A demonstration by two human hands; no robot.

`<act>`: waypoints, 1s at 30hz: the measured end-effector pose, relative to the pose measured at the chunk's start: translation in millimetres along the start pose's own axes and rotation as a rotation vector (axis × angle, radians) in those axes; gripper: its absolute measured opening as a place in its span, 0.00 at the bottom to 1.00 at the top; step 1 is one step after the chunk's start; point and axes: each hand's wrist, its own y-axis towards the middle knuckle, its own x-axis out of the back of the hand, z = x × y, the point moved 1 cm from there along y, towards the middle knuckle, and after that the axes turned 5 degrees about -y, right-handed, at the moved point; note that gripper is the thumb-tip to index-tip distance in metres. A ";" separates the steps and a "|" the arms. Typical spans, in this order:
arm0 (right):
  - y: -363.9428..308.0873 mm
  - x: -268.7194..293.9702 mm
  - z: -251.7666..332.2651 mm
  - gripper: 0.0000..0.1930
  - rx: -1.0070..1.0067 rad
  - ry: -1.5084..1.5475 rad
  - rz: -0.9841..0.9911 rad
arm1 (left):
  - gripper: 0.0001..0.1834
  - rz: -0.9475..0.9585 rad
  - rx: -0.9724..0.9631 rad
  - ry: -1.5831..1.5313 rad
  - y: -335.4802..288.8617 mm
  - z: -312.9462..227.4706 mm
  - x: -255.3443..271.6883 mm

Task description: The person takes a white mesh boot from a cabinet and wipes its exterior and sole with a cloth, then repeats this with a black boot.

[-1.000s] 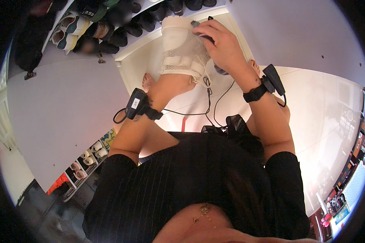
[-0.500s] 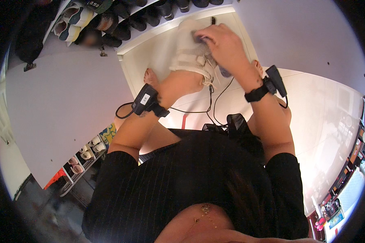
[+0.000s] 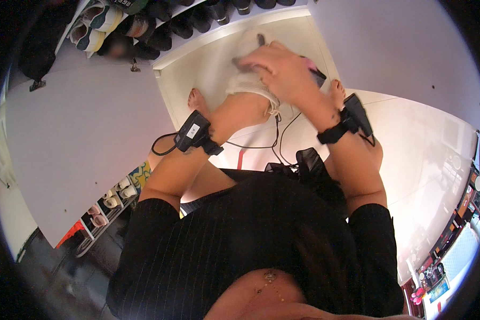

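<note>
My left hand is inside a cream mesh covering (image 3: 250, 82) with a loose cord at the wrist, so its fingers are hidden. Whether this is a mitt or a shoe, I cannot tell. Over it hovers or presses my right hand (image 3: 274, 66), blurred by motion, its fingers bent and pointing left. A dark thing (image 3: 239, 63) shows at its fingertips, too smeared to name. Another dark piece (image 3: 318, 78), with pink beside it, sticks out behind the right hand. A small black end (image 3: 261, 40) shows above the knuckles.
Dark shoes (image 3: 197, 21) and white sneakers (image 3: 96, 29) line shelves at the top. Pale panels (image 3: 85, 128) flank both sides. My bare feet (image 3: 196, 99) stand on the light floor. Black wrist devices (image 3: 192, 132) trail cables. Lower left, a rack (image 3: 109, 208) holds more shoes.
My right hand has swung to the left across the cream covering and now hides its middle. The dark piece with pink shows at the right. My left arm has barely moved.
</note>
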 end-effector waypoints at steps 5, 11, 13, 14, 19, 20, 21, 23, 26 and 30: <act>5.0 6.5 -17.2 0.09 -0.264 -0.141 -0.064 | 0.09 -0.301 -0.239 0.029 10.1 25.1 -29.4; -3.3 -1.6 -7.2 0.10 -0.080 -0.101 -0.035 | 0.09 -0.220 -0.273 -0.022 7.7 27.6 -31.2; 2.9 10.9 -36.9 0.11 -0.236 -0.346 -0.059 | 0.09 -0.341 -0.378 0.003 13.5 32.2 -34.6; 0.8 16.8 -45.9 0.11 -0.242 -0.355 -0.064 | 0.09 -0.294 -0.343 -0.014 12.9 31.6 -35.6; 0.8 19.4 -40.6 0.12 -0.262 -0.066 -0.159 | 0.10 -0.176 -0.181 0.012 7.5 23.8 -27.9; 0.3 12.4 -34.1 0.12 -0.135 0.007 -0.126 | 0.10 -0.219 -0.237 0.011 9.6 27.4 -31.6; 1.8 11.0 -15.8 0.12 -0.140 -0.033 -0.027 | 0.10 -0.245 -0.262 0.010 9.1 27.5 -29.5; -1.9 11.1 3.6 0.11 -0.122 0.044 0.072 | 0.10 -0.232 -0.253 -0.007 6.3 23.5 -21.7; -2.9 5.3 -14.2 0.10 -0.117 0.057 0.078 | 0.09 -0.163 -0.183 -0.002 5.9 22.1 -24.2; -0.3 8.9 -27.3 0.10 -0.269 -0.144 -0.112 | 0.08 -0.223 -0.264 -0.035 7.5 15.3 -21.7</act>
